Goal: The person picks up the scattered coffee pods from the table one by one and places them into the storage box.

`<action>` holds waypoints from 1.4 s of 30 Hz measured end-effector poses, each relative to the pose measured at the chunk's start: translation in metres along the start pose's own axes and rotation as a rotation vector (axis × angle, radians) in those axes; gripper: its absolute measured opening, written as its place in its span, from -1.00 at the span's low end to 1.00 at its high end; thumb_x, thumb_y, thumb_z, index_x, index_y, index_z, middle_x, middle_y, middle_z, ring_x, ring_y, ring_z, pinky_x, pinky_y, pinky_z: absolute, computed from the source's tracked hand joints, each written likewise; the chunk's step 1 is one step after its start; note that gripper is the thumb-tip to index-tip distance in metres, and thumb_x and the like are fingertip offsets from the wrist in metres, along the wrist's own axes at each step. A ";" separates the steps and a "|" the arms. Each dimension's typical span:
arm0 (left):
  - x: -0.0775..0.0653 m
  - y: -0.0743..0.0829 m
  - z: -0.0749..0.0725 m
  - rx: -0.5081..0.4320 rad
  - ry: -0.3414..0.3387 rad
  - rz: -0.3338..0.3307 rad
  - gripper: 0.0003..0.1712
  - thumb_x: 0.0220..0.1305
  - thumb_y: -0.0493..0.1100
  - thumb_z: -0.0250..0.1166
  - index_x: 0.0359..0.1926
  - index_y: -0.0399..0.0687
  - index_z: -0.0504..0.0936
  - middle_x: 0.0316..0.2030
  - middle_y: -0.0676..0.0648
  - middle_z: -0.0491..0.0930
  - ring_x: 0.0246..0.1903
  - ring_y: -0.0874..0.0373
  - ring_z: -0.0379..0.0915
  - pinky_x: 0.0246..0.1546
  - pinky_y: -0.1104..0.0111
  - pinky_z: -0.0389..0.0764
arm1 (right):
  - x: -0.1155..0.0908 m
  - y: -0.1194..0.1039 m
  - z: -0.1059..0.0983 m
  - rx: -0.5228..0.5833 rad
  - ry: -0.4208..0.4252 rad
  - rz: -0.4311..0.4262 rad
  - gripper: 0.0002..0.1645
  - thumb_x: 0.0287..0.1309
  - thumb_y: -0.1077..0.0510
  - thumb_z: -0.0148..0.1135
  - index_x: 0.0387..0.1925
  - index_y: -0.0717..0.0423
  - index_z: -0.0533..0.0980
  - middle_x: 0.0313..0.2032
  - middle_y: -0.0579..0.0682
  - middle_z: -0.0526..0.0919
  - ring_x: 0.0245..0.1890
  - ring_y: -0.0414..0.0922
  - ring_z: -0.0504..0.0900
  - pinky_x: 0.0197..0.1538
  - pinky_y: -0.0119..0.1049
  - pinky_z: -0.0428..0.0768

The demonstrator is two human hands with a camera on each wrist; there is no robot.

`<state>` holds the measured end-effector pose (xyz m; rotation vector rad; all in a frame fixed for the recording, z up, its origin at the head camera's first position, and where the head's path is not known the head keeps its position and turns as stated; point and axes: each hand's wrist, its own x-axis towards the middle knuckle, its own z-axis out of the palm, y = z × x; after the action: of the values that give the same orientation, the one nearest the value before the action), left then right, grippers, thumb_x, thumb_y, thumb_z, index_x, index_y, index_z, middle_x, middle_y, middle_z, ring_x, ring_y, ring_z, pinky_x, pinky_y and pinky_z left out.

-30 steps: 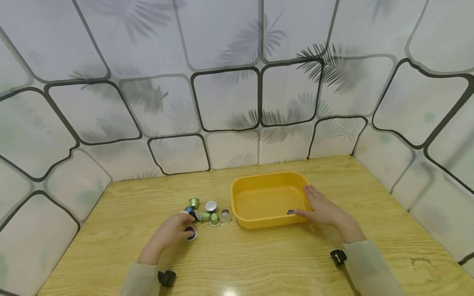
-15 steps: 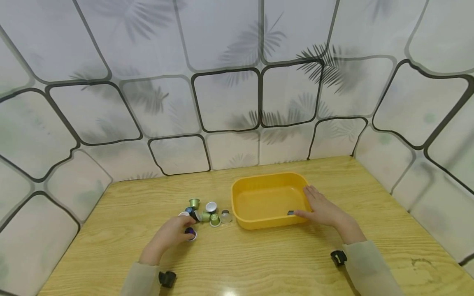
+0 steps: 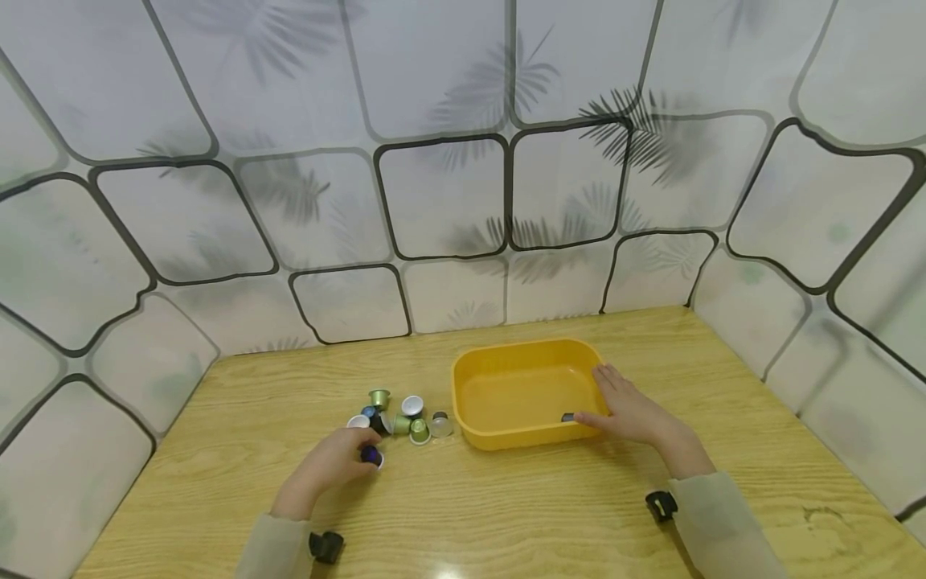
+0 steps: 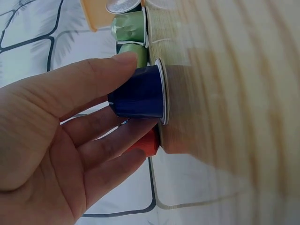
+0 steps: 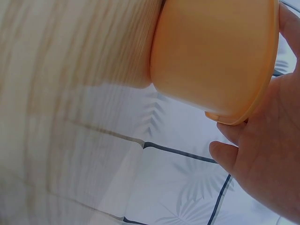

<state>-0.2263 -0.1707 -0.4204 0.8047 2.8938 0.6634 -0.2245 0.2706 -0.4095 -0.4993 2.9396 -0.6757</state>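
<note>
The left hand pinched a dark blue capsule, rim toward the counter, near the other capsules. The right hand rested outstretched on the rim of the yellow tray.

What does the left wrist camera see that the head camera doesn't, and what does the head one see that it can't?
Only the left wrist view: the palm side of the left hand, and the side of a red thing, perhaps a capsule, beyond its fingers.

Only the head view: the right hand on the yellow tray, the tray's inside, and a small dark thing in it.

Both: the left hand, the dark blue capsule, green capsules, part of the tray, and the table.
</note>
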 end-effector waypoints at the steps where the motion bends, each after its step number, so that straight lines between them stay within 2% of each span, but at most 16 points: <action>1: 0.000 0.000 0.000 -0.001 -0.001 0.000 -0.69 -0.16 -0.31 0.39 -0.29 -0.26 0.57 -0.34 -0.07 0.57 -0.31 0.05 0.47 -0.23 0.15 0.46 | 0.000 0.000 0.000 0.000 0.000 0.001 0.18 0.02 -0.37 -0.02 0.24 0.52 -0.14 0.26 0.42 -0.17 0.26 0.25 -0.21 0.21 0.14 -0.13; 18: -0.001 -0.001 0.000 0.002 0.000 0.007 -0.72 -0.16 -0.39 0.36 -0.31 -0.29 0.58 -0.35 -0.09 0.58 -0.29 0.02 0.47 -0.22 0.15 0.47 | 0.000 -0.002 0.000 0.006 -0.006 0.004 0.16 0.05 -0.35 -0.02 0.25 0.52 -0.15 0.26 0.41 -0.18 0.26 0.24 -0.24 0.22 0.12 -0.16; 30: -0.001 -0.002 0.001 0.008 0.008 0.005 -0.75 -0.16 -0.38 0.37 -0.34 -0.27 0.58 -0.37 -0.07 0.57 -0.30 0.03 0.47 -0.22 0.15 0.47 | -0.001 -0.002 -0.001 0.000 -0.004 -0.006 0.16 0.05 -0.35 -0.02 0.24 0.52 -0.15 0.26 0.42 -0.18 0.26 0.24 -0.24 0.22 0.12 -0.16; 42: -0.001 0.001 -0.001 -0.082 0.044 -0.029 -0.80 -0.08 -0.39 0.32 -0.34 -0.21 0.58 -0.36 -0.08 0.58 -0.29 0.02 0.48 -0.22 0.15 0.48 | -0.001 -0.001 -0.001 0.009 -0.009 -0.005 0.16 0.05 -0.35 -0.02 0.25 0.52 -0.16 0.26 0.41 -0.19 0.27 0.24 -0.25 0.21 0.13 -0.17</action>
<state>-0.2250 -0.1711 -0.4195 0.7456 2.8893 0.8002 -0.2234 0.2703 -0.4076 -0.5082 2.9262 -0.6847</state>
